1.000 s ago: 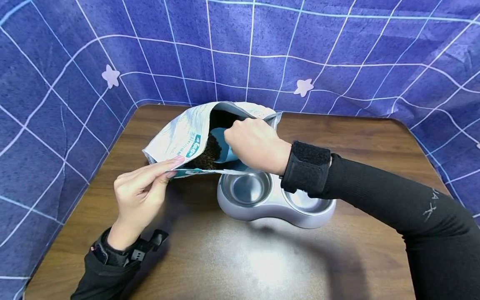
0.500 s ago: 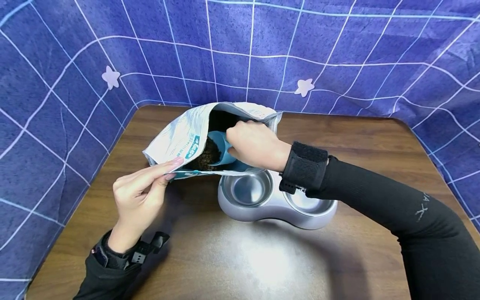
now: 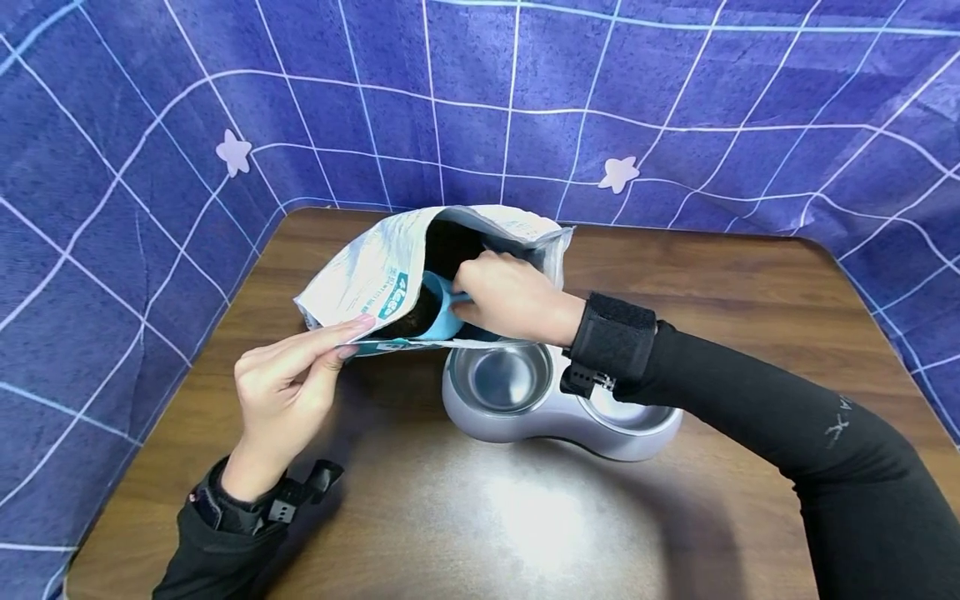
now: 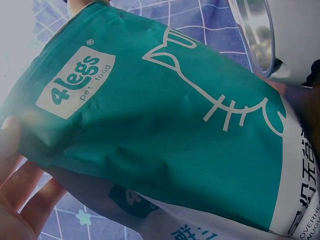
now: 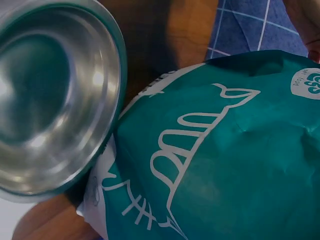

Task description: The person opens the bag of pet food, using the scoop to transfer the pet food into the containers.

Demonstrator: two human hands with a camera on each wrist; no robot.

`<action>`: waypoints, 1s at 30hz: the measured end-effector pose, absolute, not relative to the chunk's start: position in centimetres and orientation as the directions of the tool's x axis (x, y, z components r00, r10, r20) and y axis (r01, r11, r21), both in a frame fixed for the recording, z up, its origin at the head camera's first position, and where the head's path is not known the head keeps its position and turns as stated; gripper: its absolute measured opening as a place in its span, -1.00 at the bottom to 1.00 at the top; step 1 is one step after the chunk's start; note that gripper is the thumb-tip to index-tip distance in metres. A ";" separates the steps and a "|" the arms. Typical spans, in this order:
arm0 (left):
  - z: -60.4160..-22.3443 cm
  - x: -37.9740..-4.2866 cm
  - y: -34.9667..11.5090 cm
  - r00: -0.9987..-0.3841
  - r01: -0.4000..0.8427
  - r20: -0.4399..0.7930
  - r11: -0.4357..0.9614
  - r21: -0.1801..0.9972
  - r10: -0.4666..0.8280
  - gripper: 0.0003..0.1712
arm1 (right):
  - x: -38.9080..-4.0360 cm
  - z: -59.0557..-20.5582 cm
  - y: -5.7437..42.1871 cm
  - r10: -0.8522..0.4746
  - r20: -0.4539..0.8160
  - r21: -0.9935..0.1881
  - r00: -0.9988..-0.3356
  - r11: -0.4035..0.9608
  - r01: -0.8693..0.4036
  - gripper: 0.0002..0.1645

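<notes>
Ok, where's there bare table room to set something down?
The widest bare patch of table is the near stretch, bordered by the left sleeve, the double bowl and the right sleeve. Another lies far right, between the bag, the right sleeve and the blue cloth. Mid-table is crowded: bag, double bowl and right hand bunch together.

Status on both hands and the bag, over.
Left hand pinches edge of open bag. Right hand inside, gripping blue scoop. Double bowl close in front, partly hidden by black wristband.
</notes>
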State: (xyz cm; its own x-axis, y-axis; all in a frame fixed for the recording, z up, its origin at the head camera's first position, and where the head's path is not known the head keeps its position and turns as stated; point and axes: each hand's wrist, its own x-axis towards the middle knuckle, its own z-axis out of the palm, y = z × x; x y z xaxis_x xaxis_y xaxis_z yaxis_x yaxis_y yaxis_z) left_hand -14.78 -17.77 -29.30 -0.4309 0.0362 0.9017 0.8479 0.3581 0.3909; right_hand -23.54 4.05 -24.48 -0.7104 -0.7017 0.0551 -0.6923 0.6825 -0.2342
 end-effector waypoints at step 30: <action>-29.3 -14.7 -17.6 -0.439 0.841 0.898 0.369 0.396 0.036 -0.65 | -23.9 -24.7 4.4 -0.730 0.100 -0.442 -0.676 0.576 -0.688 -0.75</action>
State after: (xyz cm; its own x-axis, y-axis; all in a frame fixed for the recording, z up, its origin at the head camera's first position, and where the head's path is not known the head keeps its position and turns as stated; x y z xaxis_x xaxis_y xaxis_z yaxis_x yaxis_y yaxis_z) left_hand -14.72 -17.62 -29.28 -0.4391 0.0360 0.8977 0.8406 0.3692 0.3964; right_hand -23.93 4.40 -24.71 -0.6759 -0.7302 0.1000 -0.6877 0.5761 -0.4417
